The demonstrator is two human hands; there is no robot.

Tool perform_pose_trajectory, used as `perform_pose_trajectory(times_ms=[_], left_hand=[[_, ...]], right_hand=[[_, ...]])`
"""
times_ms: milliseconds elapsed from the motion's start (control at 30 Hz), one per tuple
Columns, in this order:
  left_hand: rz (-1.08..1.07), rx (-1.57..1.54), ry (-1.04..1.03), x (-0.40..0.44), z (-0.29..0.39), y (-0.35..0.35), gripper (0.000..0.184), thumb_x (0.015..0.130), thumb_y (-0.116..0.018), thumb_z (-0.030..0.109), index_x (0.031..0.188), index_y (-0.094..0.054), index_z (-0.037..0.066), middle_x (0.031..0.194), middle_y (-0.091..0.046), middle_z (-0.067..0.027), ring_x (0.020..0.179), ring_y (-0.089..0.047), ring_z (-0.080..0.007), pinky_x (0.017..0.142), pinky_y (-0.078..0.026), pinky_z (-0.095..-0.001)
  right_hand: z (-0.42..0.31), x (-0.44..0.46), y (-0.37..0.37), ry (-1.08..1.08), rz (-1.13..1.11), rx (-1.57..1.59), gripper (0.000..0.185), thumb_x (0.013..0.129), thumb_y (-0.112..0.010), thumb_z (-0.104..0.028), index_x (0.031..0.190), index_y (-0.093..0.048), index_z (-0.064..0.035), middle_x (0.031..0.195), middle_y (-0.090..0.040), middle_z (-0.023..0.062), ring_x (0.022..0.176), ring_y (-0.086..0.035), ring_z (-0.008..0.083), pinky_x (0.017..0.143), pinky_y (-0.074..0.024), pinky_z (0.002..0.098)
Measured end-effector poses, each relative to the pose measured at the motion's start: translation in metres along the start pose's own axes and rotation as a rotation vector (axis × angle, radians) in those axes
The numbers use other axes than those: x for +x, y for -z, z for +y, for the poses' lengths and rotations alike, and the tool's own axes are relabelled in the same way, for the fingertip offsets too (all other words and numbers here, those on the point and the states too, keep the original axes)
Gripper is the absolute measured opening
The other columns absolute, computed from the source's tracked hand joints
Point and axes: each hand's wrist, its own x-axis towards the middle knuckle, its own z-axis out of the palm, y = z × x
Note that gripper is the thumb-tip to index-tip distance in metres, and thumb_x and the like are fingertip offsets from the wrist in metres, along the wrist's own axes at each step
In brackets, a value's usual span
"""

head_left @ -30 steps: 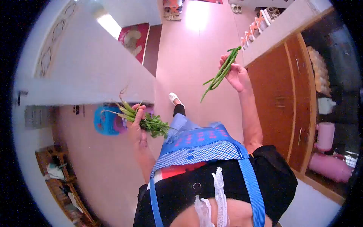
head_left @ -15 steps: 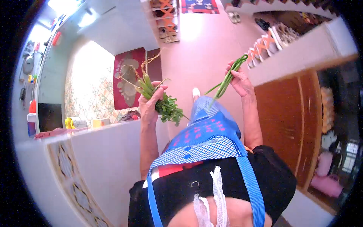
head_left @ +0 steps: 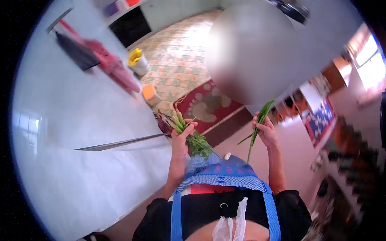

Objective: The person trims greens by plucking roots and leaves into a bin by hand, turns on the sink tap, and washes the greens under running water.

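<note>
Left hand (head_left: 183,134) gripped leafy herbs (head_left: 200,145) and right hand (head_left: 265,130) slender green stalks (head_left: 261,116), the footprint mat (head_left: 205,109) having come closer.

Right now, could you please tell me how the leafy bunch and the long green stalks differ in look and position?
The leafy bunch has bushy, frilly leaves, while the long green stalks are slim and plain. The leafy bunch has pale stem ends; the long green stalks look green throughout. The leafy bunch is in the left hand, the long green stalks in the right hand. Both are green plants held off the floor.
</note>
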Motion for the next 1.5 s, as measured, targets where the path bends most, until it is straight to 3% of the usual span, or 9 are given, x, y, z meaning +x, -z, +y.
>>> perform_pose_trajectory(times_ms=[133, 167, 400, 600, 633, 833, 867, 1300, 1500], left_hand=[[0.227, -0.029, -0.056, -0.014, 0.09, 0.044, 0.023, 0.079, -0.061, 0.001, 0.102, -0.058, 0.002, 0.09, -0.064, -0.0092, 0.066, -0.049, -0.0062, 0.061, -0.041, -0.0193], [0.259, 0.024, -0.001, 0.01, 0.043, 0.028, 0.023, 0.079, -0.061, 0.001, 0.102, -0.058, 0.002, 0.09, -0.064, -0.0092, 0.066, -0.049, -0.0062, 0.061, -0.041, -0.0193], [0.422, 0.056, -0.015, 0.073, 0.063, 0.084, 0.023, 0.078, -0.063, 0.0, 0.1, -0.056, 0.001, 0.087, -0.063, -0.0087, 0.065, -0.05, -0.0073, 0.059, -0.041, -0.0193], [0.324, 0.139, 0.105, 0.271, 0.06, 0.086, 0.025, 0.077, -0.063, 0.0, 0.101, -0.057, 0.002, 0.087, -0.064, -0.0066, 0.064, -0.05, -0.0065, 0.059, -0.041, -0.0183], [0.258, 0.157, 0.193, 0.293, 0.092, 0.051, 0.025, 0.077, -0.064, 0.0, 0.101, -0.057, 0.003, 0.088, -0.065, -0.0063, 0.064, -0.05, -0.0061, 0.06, -0.041, -0.0181], [0.249, 0.229, 0.212, 0.459, 0.062, 0.028, 0.025, 0.078, -0.064, 0.003, 0.102, -0.057, 0.004, 0.088, -0.065, -0.0064, 0.065, -0.05, -0.0053, 0.06, -0.041, -0.0186], [0.191, 0.29, 0.232, 0.527, 0.075, -0.045, 0.024, 0.078, -0.064, 0.003, 0.101, -0.057, 0.003, 0.088, -0.065, -0.0068, 0.065, -0.05, -0.0055, 0.06, -0.041, -0.0188], [0.483, 0.214, 0.003, 0.81, 0.03, -0.097, 0.022, 0.077, -0.064, 0.002, 0.098, -0.058, 0.001, 0.084, -0.061, -0.0072, 0.062, -0.047, -0.0074, 0.056, -0.038, -0.0199], [0.422, 0.294, 0.006, 0.973, -0.004, -0.076, 0.022, 0.08, -0.061, 0.003, 0.101, -0.055, 0.0, 0.092, -0.06, -0.008, 0.064, -0.045, -0.0061, 0.06, -0.037, -0.0184]], right_hand=[[-0.029, 0.053, -0.128, -0.126, -0.141, -0.134, 0.046, 0.076, -0.049, 0.008, 0.121, -0.044, -0.002, 0.099, -0.056, 0.0045, 0.085, -0.056, 0.0133, 0.079, -0.0466, 0.0273], [-0.013, 0.077, -0.07, -0.187, -0.095, -0.088, 0.046, 0.076, -0.048, 0.008, 0.121, -0.044, -0.0015, 0.099, -0.056, 0.0046, 0.086, -0.056, 0.0133, 0.08, -0.0465, 0.0272], [0.018, 0.149, -0.092, -0.23, -0.031, 0.055, 0.045, 0.076, -0.046, 0.009, 0.12, -0.044, 0.0001, 0.099, -0.055, 0.0057, 0.086, -0.056, 0.0143, 0.08, -0.0468, 0.0282], [0.042, 0.308, -0.059, -0.249, 0.175, 0.27, 0.042, 0.079, -0.048, 0.006, 0.12, -0.042, -0.0002, 0.101, -0.053, 0.0064, 0.092, -0.054, 0.0174, 0.083, -0.0467, 0.0324], [0.005, 0.301, -0.071, -0.229, 0.238, 0.301, 0.042, 0.079, -0.048, 0.006, 0.12, -0.042, -0.0002, 0.101, -0.053, 0.0064, 0.092, -0.054, 0.0174, 0.083, -0.0467, 0.0324], [0.019, 0.46, -0.026, -0.232, 0.321, 0.447, 0.035, 0.083, -0.048, 0.002, 0.118, -0.041, 0.0021, 0.102, -0.052, 0.0095, 0.093, -0.054, 0.02, 0.084, -0.0463, 0.0329], [-0.021, 0.497, 0.004, -0.207, 0.357, 0.548, 0.036, 0.084, -0.05, -0.002, 0.118, -0.041, 0.0019, 0.102, -0.053, 0.0096, 0.093, -0.053, 0.0204, 0.086, -0.0453, 0.0335], [-0.061, 0.891, 0.083, -0.26, -0.055, 0.458, 0.039, 0.082, -0.054, -0.008, 0.119, -0.043, -0.0008, 0.107, -0.052, 0.0077, 0.099, -0.051, 0.02, 0.091, -0.0409, 0.034], [-0.065, 1.049, 0.111, -0.196, 0.018, 0.625, 0.037, 0.085, -0.048, -0.015, 0.117, -0.044, 0.0026, 0.11, -0.052, 0.0133, 0.104, -0.051, 0.024, 0.095, -0.0392, 0.0363]])
